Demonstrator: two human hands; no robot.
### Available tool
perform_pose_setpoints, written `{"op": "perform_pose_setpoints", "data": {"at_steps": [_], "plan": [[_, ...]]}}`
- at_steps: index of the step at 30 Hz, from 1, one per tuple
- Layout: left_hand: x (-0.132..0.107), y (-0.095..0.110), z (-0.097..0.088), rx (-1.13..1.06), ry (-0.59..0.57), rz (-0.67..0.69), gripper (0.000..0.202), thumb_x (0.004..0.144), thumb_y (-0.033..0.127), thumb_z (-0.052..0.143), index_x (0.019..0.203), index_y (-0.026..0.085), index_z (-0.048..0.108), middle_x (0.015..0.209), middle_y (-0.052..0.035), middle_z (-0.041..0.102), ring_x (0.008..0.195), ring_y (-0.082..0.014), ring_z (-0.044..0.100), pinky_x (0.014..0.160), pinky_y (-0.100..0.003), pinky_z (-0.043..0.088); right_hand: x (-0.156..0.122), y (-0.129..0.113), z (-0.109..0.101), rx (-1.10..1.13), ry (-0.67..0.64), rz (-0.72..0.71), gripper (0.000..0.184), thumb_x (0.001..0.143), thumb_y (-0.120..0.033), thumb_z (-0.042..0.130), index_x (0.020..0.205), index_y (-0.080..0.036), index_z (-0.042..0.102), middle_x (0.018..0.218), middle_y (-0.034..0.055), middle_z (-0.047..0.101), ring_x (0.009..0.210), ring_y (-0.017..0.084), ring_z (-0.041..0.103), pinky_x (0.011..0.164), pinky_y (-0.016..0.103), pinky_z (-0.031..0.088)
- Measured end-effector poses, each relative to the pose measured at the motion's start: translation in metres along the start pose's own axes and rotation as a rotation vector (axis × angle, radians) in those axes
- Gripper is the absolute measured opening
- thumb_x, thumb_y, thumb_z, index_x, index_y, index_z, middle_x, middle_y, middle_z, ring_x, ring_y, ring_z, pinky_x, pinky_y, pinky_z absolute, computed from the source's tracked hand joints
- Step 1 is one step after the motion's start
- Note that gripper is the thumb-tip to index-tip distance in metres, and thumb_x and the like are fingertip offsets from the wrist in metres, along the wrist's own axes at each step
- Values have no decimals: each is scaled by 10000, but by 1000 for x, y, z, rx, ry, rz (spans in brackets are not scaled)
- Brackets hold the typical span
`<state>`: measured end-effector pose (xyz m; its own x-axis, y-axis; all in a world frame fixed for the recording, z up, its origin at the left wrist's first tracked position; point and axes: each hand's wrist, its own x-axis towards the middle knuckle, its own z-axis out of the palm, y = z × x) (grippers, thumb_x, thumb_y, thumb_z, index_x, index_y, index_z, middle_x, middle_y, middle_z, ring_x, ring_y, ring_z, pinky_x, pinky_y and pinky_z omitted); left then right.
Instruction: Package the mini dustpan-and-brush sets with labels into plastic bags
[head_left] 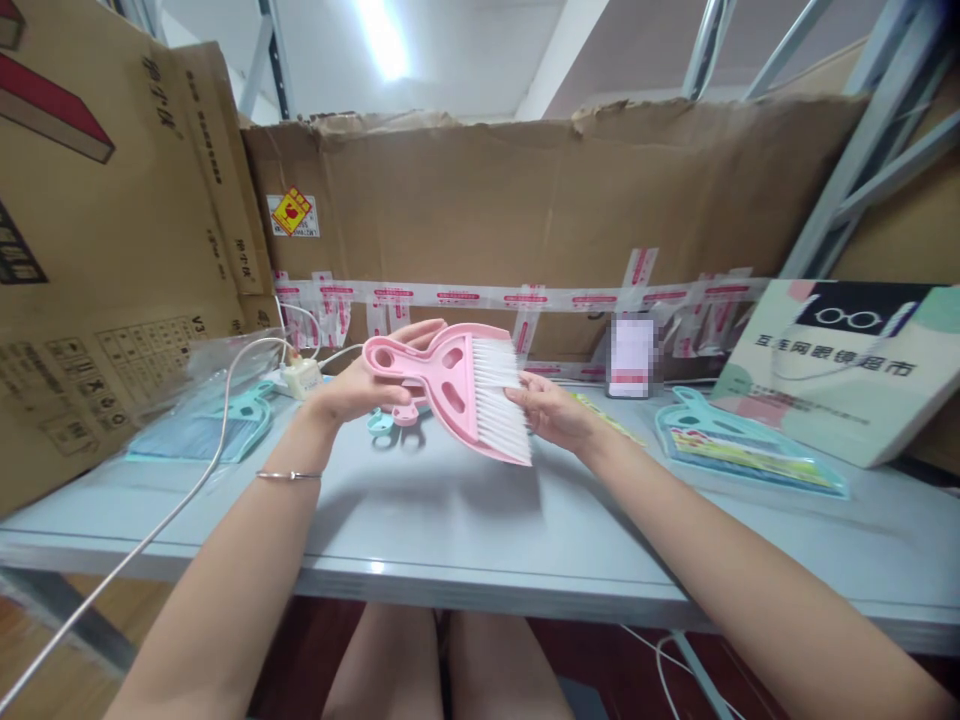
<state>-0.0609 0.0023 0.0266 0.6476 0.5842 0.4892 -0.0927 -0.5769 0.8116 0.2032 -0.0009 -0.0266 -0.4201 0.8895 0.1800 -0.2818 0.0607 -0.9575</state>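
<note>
Above the middle of the table, a pink hand brush [455, 385] with white bristles is held up, its bristles pointing right. My left hand [352, 388] is closed around its handle end, with fingers partly behind it. At the bristle side, my right hand [553, 412] pinches the bristles between thumb and fingers. Below the handle shows a small pink piece [406, 414]; whether it belongs to the brush I cannot tell. Close by it is a teal piece [379, 424], mostly hidden behind the brush.
A teal dustpan [750, 455] with a printed card lies right, beside a white box [832, 370]. Another teal dustpan [251, 415] in clear plastic lies left, near a charger [301, 378] and white cable [217, 460]. A phone [631, 360] leans against cardboard [487, 210] behind.
</note>
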Motion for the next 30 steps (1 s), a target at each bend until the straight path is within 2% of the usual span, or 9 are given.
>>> {"op": "perform_pose_setpoints", "data": {"at_steps": [3, 5, 7, 10, 12, 15, 19, 25, 30], "plan": [[6, -4, 6, 101, 153, 60, 569, 648, 343, 768, 1177, 202, 614, 1362, -133, 498, 1319, -328, 366, 1046, -451, 369, 4, 0, 0, -136, 125, -34, 472, 612, -347, 754, 1016, -211, 553, 912, 42, 650, 731, 156, 619, 608, 272, 506], [9, -6, 12, 127, 208, 101, 493, 672, 331, 752, 1130, 188, 641, 1325, -129, 536, 1336, -316, 342, 1066, -452, 341, 4, -4, 3, -330, 377, -252, 490, 652, -363, 708, 1073, -246, 486, 998, 46, 606, 834, 181, 601, 665, 320, 506], [10, -7, 18, 138, 192, 119, 486, 666, 324, 759, 1120, 191, 645, 1283, -121, 572, 1328, -311, 357, 1063, -457, 344, 0, -10, 12, -619, 578, -587, 456, 698, -350, 665, 1095, -266, 457, 1091, 56, 559, 963, 200, 558, 786, 374, 480], [12, -6, 28, 149, 132, 152, 462, 658, 314, 769, 1086, 181, 658, 1222, -120, 614, 1300, -312, 400, 1051, -452, 358, -8, -19, 31, -1079, 439, -883, 267, 765, -306, 599, 1017, -251, 530, 1085, 61, 583, 1046, 227, 516, 929, 431, 378], [13, -5, 33, 166, 104, 176, 455, 659, 313, 771, 1076, 173, 657, 1196, -123, 628, 1287, -314, 417, 1048, -451, 359, -11, -22, 40, -1250, 265, -868, 154, 794, -270, 560, 944, -239, 566, 1003, 49, 631, 1012, 233, 528, 927, 443, 352], [14, -4, 39, 195, 89, 211, 435, 672, 328, 762, 1068, 185, 654, 1181, -116, 635, 1286, -299, 424, 1057, -452, 347, -12, -22, 45, -1318, 153, -749, 84, 801, -235, 536, 883, -225, 557, 951, 43, 650, 952, 231, 539, 878, 442, 365], [13, 0, 43, 276, 106, 222, 404, 687, 399, 737, 1016, 174, 665, 1158, -124, 645, 1280, -300, 432, 1068, -453, 336, -11, -24, 44, -1237, 31, -730, 228, 774, -171, 541, 990, -223, 492, 1027, 68, 614, 885, 203, 560, 782, 382, 431], [16, 10, 53, 391, 309, 458, 394, 684, 402, 737, 992, 178, 637, 1158, -115, 642, 1207, -277, 514, 1053, -428, 369, -10, -28, 56, -1217, 191, -993, 347, 826, -120, 464, 1153, -220, 404, 1008, 92, 598, 876, 196, 573, 751, 353, 475], [14, 15, 51, 590, 369, 427, 390, 691, 404, 730, 998, 191, 619, 1169, -109, 637, 1164, -283, 545, 1077, -487, 298, -8, -32, 60, -1357, 251, -1159, 367, 871, -199, 477, 1234, -241, 439, 1064, 95, 619, 949, 234, 578, 833, 407, 487]]}}
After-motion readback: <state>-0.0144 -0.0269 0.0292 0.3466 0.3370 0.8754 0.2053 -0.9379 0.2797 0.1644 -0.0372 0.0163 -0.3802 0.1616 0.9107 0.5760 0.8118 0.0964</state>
